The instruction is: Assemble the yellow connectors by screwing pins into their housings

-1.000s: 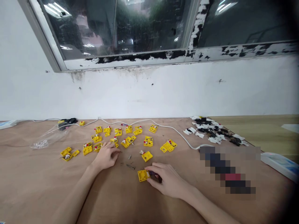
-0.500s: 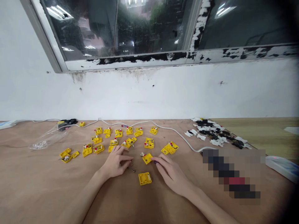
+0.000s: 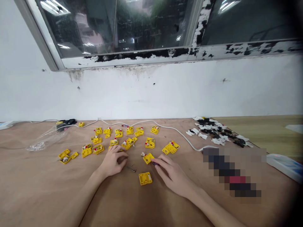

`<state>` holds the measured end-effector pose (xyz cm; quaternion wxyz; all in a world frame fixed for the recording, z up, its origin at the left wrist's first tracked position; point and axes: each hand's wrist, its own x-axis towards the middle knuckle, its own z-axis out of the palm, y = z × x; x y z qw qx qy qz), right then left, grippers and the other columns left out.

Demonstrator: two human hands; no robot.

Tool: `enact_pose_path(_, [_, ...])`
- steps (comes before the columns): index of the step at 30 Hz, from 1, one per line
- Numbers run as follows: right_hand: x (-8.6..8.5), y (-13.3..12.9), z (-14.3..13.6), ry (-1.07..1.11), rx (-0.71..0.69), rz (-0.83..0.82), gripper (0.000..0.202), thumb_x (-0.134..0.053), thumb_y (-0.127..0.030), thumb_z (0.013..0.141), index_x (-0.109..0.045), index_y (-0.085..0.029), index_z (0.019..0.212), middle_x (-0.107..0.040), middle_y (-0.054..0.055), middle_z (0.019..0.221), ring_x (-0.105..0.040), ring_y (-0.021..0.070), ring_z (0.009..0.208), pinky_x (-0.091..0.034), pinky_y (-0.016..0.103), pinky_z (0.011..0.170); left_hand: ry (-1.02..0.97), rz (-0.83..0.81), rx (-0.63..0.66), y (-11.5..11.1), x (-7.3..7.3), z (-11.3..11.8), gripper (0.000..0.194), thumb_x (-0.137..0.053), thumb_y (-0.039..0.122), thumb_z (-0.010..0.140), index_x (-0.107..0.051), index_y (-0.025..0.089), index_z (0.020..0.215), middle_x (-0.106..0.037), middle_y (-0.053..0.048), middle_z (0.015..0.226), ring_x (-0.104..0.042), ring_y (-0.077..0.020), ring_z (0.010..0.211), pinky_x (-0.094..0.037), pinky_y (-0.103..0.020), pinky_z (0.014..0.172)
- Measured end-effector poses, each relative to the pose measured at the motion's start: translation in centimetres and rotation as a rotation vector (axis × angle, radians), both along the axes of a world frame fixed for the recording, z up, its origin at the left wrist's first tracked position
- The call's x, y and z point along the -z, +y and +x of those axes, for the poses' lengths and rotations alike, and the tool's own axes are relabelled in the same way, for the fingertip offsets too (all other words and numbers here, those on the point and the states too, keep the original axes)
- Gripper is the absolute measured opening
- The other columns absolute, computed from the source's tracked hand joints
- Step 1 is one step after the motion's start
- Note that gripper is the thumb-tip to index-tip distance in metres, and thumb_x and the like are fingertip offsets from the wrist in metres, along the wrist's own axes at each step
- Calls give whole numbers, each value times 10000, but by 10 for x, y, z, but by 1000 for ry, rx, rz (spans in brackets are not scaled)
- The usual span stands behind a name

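Note:
My left hand (image 3: pixel 114 161) rests low over the table, its thumb and index finger curved and apart with nothing visible between them. Beside it lie a thin metal part (image 3: pixel 132 169) and a tiny piece. My right hand (image 3: pixel 171 171) has its fingertips at the edge of a yellow plastic cover (image 3: pixel 148 158). Between its thumb and fingers shows a small dark purple thing (image 3: pixel 155 163), mostly hidden. A small white part with a red bit (image 3: pixel 143 154) touches or lies just behind the cover. Nearer me is an open yellow casing (image 3: pixel 145 178), hollow side up.
Several opened yellow casings (image 3: pixel 150 142) with red and white parts spread behind my hands. A white cable (image 3: pixel 175 129) runs along the wall. Black and white pieces (image 3: pixel 220 130) are heaped at right; a clear plastic bag (image 3: pixel 44 140) lies at left. A blurred patch covers the right.
My left hand has drawn back a little to the left, uncovering more of the metal part. My right hand stays at the yellow cover. The whole view has shifted slightly.

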<state>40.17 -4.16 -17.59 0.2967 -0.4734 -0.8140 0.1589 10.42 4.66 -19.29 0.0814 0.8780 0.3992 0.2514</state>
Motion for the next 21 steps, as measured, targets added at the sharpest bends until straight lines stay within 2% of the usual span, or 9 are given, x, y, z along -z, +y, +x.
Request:
enact_pose_path(4, [0,1,0,8,2,16,282,-435,-253,1028,-593,-259,1261,-604,73,1103,-602,208,999,-496,363,888,-11,-14,-15,1,-2,0,136,-626,196,852,-749,246,822,-660,-45,1130,-554,-246,1080,-398,-440,973])
enact_pose_path(10, [0,2,1,68,-3,-4,274,-438,-218,1020,-584,-252,1249,-602,71,1104,-604,193,974,-496,342,871,-181,-161,8,-4,-3,9,159,-501,198,940,-643,181,869,-652,-70,941,-569,-214,923,-447,-373,858])
enact_pose_path(14, [0,2,1,113,-33,-41,291,-385,-186,1027,-584,-252,1227,-582,72,1122,-594,181,998,-488,335,905,-548,-463,20,-20,0,28,154,-573,319,933,-616,171,946,-654,-54,877,-609,-181,828,-488,-316,772])
enact_pose_path(16, [0,1,-1,145,-37,-45,308,-382,-194,1030,-572,-261,1264,-578,73,1133,-590,179,1012,-485,334,916,-764,-668,65,-30,1,38,271,-660,379,888,-591,170,1046,-663,-36,837,-634,-167,776,-508,-295,733])
enact_pose_path(18, [1,-1,-5,179,-34,-60,322,-412,-230,1029,-547,-268,1319,-582,79,1139,-595,179,993,-504,306,853,-906,-826,107,-40,0,47,371,-736,406,836,-572,160,1062,-682,-30,806,-645,-150,714,-514,-274,695])
enact_pose_path(21, [3,-4,-13,219,-20,-87,302,-501,-289,1004,-575,-260,1295,-608,78,1088,-608,175,915,-502,257,700,-986,-959,150,-50,-4,56,432,-790,404,795,-560,151,1059,-720,-49,826,-657,-134,674,-516,-255,679])
